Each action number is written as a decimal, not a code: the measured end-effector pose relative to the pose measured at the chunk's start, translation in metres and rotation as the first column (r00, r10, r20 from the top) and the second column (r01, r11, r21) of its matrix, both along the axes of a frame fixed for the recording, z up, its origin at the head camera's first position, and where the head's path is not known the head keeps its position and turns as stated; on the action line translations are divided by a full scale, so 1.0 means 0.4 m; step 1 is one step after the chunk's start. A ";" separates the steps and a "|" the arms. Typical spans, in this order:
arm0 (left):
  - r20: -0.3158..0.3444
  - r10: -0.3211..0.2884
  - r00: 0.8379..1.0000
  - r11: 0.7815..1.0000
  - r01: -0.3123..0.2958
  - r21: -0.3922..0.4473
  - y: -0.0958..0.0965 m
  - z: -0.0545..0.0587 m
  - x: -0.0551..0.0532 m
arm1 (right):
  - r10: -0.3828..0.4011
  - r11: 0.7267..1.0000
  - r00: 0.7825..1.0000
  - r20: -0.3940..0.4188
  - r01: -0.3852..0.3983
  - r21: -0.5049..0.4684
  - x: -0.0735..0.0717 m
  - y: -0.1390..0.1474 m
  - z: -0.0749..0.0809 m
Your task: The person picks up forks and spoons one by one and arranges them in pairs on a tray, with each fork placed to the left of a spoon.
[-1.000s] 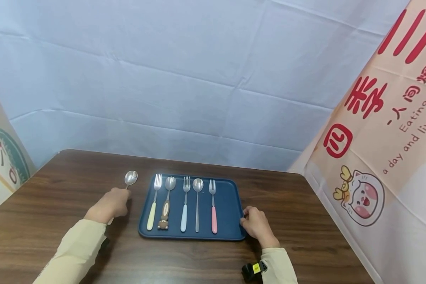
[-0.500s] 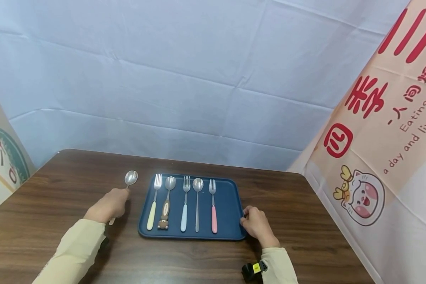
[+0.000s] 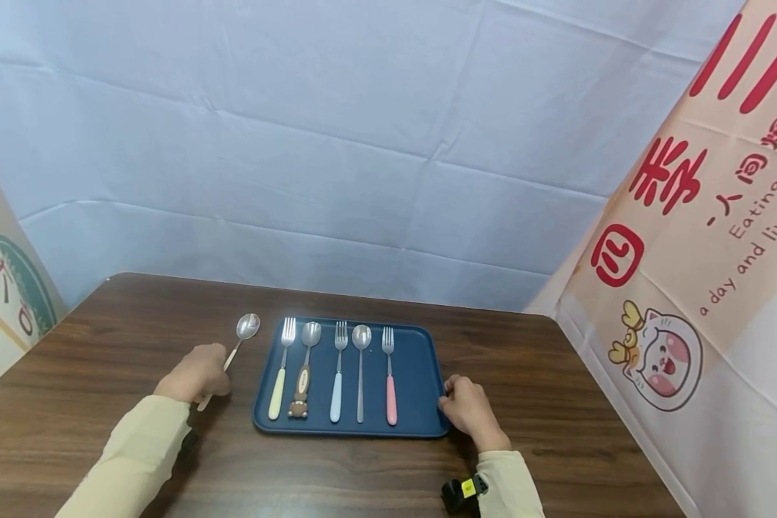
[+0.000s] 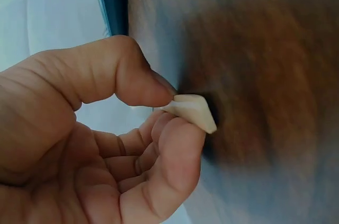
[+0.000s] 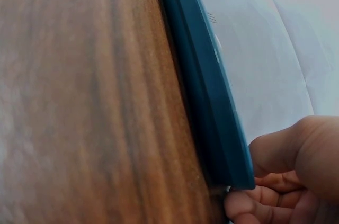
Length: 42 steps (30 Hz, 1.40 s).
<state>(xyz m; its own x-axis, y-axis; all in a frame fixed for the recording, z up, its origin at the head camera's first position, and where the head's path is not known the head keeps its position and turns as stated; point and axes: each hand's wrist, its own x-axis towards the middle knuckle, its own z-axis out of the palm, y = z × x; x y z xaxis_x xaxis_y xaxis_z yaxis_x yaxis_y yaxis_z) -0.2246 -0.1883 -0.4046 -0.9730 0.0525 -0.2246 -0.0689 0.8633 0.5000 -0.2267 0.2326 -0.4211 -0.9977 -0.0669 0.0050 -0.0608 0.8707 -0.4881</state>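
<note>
My left hand (image 3: 197,373) pinches a spoon (image 3: 248,326) left of the tray, thumb against bent fingers. Its metal bowl points away from me, and its cream handle (image 4: 193,110) pokes out between thumb and fingers in the left wrist view. At the right side of the blue tray (image 3: 421,374), my right hand (image 3: 471,411) grips the rim near the front corner. The right wrist view has the thumb on the tray wall (image 5: 206,86) and fingers curled beneath. On the tray lie a yellow-handled fork (image 3: 277,392), a bear-handled spoon (image 3: 301,381), a blue-handled fork (image 3: 336,396), a plain metal spoon (image 3: 360,381) and a pink-handled fork (image 3: 391,399).
The brown wooden table (image 3: 576,424) carries the tray. A pale cloth (image 3: 298,144) hangs behind its far edge, and a printed banner (image 3: 680,288) stands along the right. Another printed cloth (image 3: 13,288) hangs at the left.
The spoon in my left hand has turned, its bowl swinging slightly to the right, while the hand shifted a little left. My right hand and the tray have stayed in place.
</note>
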 end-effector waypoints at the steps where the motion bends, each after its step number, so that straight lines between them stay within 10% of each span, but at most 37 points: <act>1: -0.002 0.004 1.000 1.000 -0.004 0.002 0.000 -0.001 0.000 | -0.002 1.000 1.000 0.002 0.002 -0.001 0.000 0.001 0.000; 42: 0.002 0.051 0.999 0.995 -0.051 0.081 -0.021 -0.005 0.002 | 0.005 1.000 1.000 0.000 -0.005 -0.022 0.000 0.000 -0.005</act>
